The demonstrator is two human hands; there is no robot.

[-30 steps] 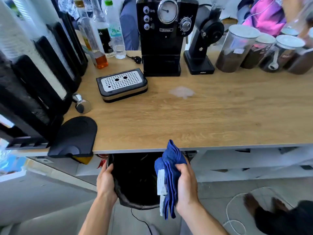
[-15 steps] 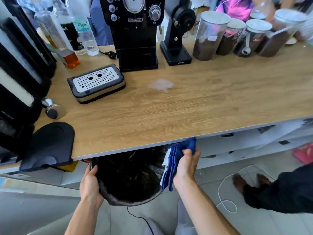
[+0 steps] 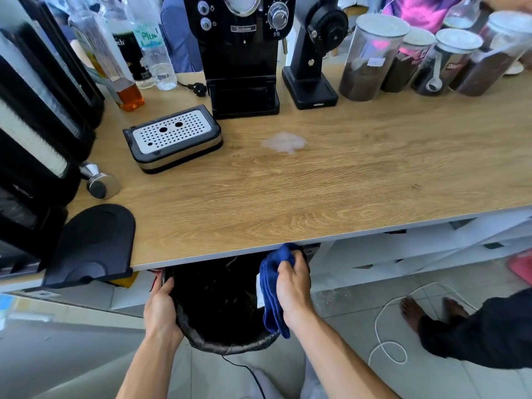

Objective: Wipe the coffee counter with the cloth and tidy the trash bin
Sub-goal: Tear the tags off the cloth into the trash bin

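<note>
A black-lined trash bin (image 3: pixel 227 342) stands on the floor, half under the front edge of the wooden coffee counter (image 3: pixel 331 182). My left hand (image 3: pixel 161 309) grips the bin's left rim. My right hand (image 3: pixel 293 289) holds a folded blue cloth (image 3: pixel 272 298) against the bin's right rim, just below the counter edge. A pale whitish smear (image 3: pixel 283 142) lies on the counter in front of the black espresso machine (image 3: pixel 241 53).
A loose drip tray (image 3: pixel 172 138), a metal tamper (image 3: pixel 99 182) and a black tamping mat (image 3: pixel 92 246) sit at the left. Bottles (image 3: pixel 126 53), a grinder (image 3: pixel 313 53) and coffee jars (image 3: pixel 371 56) line the back. Another person's feet (image 3: pixel 411 312) and a white cable (image 3: pixel 383 323) are on the floor at right.
My right hand with the cloth moved up from in front of the bin to its right rim under the counter edge. The left hand stayed on the left rim. The view shifted.
</note>
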